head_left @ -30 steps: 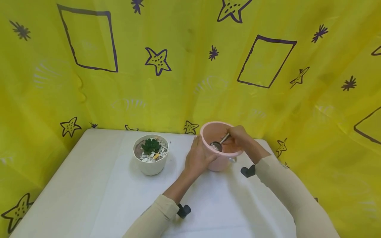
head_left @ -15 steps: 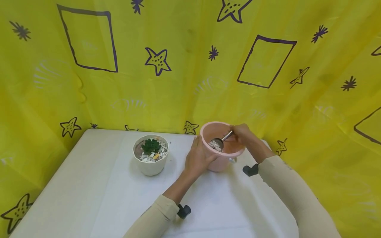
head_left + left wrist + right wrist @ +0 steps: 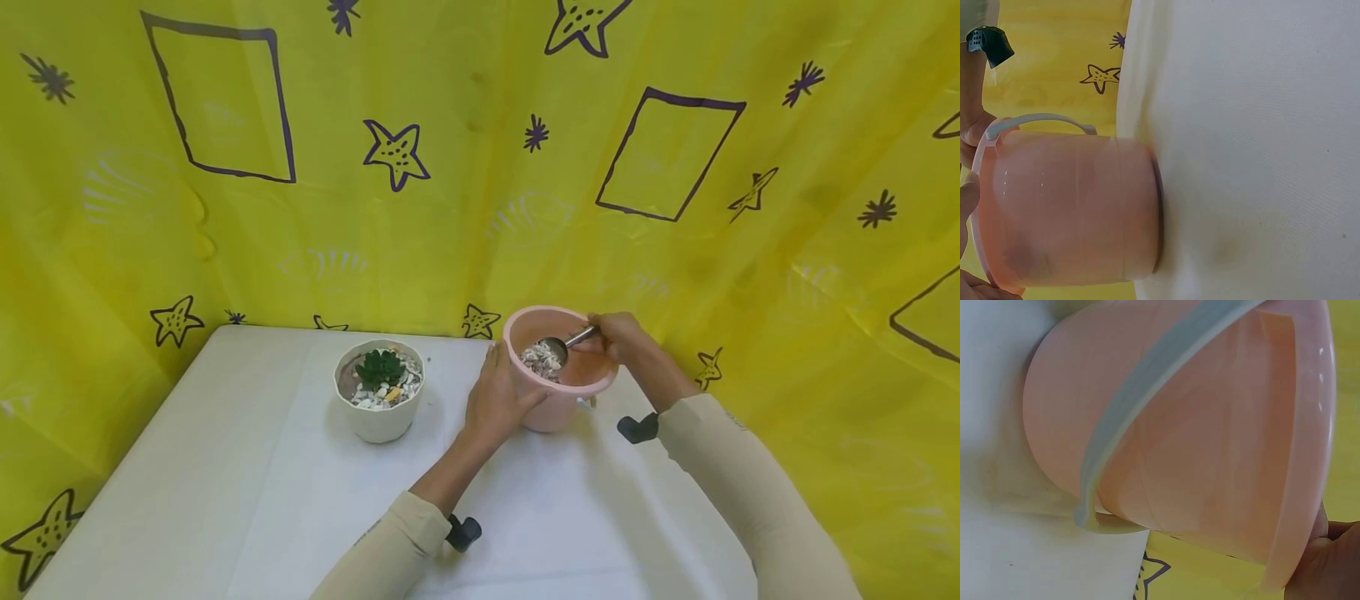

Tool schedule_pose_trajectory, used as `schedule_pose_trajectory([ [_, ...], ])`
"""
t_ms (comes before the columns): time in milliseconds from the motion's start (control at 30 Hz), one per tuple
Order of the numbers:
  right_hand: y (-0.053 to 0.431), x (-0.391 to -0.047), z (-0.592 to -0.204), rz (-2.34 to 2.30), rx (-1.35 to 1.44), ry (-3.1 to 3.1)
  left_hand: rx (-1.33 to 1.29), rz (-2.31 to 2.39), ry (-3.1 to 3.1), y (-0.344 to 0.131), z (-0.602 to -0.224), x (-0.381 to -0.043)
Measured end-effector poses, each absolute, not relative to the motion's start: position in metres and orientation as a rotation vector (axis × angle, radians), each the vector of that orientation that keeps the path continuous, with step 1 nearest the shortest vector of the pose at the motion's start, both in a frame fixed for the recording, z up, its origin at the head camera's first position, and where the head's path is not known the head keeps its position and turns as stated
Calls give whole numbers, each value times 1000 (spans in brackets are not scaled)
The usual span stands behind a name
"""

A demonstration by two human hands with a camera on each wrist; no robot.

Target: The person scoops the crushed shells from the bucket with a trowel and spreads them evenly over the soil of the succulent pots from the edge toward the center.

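Note:
A pink bucket [image 3: 551, 414] stands on the white table, tilted slightly toward the head camera. My left hand [image 3: 497, 398] grips its rim at the near left, thumb outside. My right hand [image 3: 621, 335] reaches over the right side of the rim and holds the handle of a metal scoop [image 3: 582, 337]. The scoop's round bowl is inside the bucket, beside a heap of whitish pebbles [image 3: 540, 360]. The bucket's pale grey carrying handle [image 3: 1141, 381] hangs down its outside in the right wrist view. The bucket's bottom is hidden in the head view.
Left of the bucket stands a cream pot [image 3: 381, 423] with a green succulent [image 3: 379, 368] and pebbles in it. A white cloth covers the table [image 3: 247, 467]. Behind it hangs a yellow curtain [image 3: 457, 250] with dark drawings.
My right hand has shifted a little to the right with the scoop. More whitish pebbles now show at the bucket's left inner side. The left hand has stayed on the rim.

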State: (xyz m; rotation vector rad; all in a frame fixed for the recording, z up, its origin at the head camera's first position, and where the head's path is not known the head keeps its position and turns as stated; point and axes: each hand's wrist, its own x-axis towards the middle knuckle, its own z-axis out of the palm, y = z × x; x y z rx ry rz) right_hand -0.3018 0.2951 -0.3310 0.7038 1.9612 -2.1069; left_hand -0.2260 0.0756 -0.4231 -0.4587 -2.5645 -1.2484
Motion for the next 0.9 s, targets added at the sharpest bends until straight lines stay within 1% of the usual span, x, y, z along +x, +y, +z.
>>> schedule_pose_trajectory([
  [600, 307, -306, -329, -2198, 759, 1786, -440, -1258, -2584, 77, -422, -226],
  [900, 318, -300, -323, -2262, 795, 1655, -431, -1256, -2591, 76, -422, -225],
])
